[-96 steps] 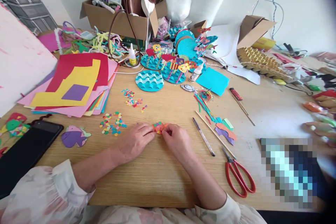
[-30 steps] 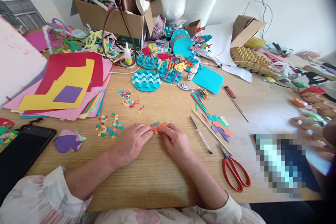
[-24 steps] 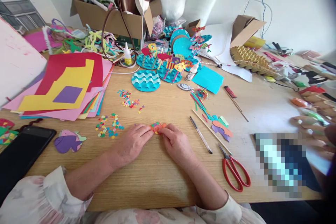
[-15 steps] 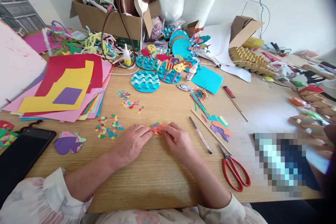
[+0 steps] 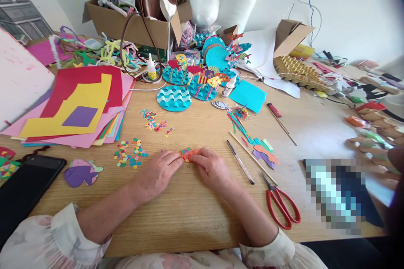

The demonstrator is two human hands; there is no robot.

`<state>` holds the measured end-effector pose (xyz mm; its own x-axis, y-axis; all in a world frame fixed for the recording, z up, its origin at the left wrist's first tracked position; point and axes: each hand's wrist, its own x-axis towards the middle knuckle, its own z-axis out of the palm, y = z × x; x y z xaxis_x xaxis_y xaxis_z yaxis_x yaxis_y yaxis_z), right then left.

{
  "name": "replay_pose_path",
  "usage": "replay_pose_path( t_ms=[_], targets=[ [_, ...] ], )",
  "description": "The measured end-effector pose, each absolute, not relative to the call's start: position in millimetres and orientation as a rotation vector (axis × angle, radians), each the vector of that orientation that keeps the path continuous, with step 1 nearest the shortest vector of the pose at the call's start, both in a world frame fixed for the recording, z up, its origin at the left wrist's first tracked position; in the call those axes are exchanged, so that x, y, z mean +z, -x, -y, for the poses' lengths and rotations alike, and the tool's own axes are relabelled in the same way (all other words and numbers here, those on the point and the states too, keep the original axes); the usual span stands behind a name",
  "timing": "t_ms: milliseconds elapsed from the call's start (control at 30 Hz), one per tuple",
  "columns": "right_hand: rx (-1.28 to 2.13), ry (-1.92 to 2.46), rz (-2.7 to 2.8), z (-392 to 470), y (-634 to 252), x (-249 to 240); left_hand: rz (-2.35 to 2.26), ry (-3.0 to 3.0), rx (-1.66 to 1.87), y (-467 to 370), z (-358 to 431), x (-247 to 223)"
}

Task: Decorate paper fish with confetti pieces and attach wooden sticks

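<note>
Between my two hands, low over the table, is a small orange fish-shaped cutout [image 5: 187, 154] covered with coloured bits. My left hand [image 5: 160, 172] is closed on its left end, fingers pressed together. The fingers of my right hand [image 5: 211, 169] pinch its right, tail-like end. My fingertips hide parts of the cutout. Left of my left hand lie loose coloured paper dots [image 5: 132, 153], with small triangle scraps [image 5: 156, 122] beyond them. A pen [image 5: 240, 162] and a thin wooden stick [image 5: 252, 157] lie to the right of my right hand.
Red-handled scissors [image 5: 280, 206] lie at the right. A phone [image 5: 31, 193] and a purple fish cutout [image 5: 81, 173] are at the left, below stacked coloured sheets [image 5: 83, 96]. Blue wavy ovals [image 5: 174, 98], glue bottles [image 5: 229, 86] and a cardboard box [image 5: 132, 29] stand farther back.
My right fingers have shifted slightly left along the cutout's right end and lie flatter over it. My left hand has kept its hold, and the view has moved slightly.
</note>
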<state>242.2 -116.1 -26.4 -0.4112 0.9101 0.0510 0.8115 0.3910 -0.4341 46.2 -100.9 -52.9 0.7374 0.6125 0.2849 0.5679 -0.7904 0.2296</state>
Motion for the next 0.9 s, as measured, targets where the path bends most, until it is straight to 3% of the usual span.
replay_pose_path(
  t_ms=[900],
  targets=[
    [0.622,1.469,2.217,123.6,-241.8,-25.6,-0.977,-2.785,0.505,-47.6,101.0,-47.3]
  ],
)
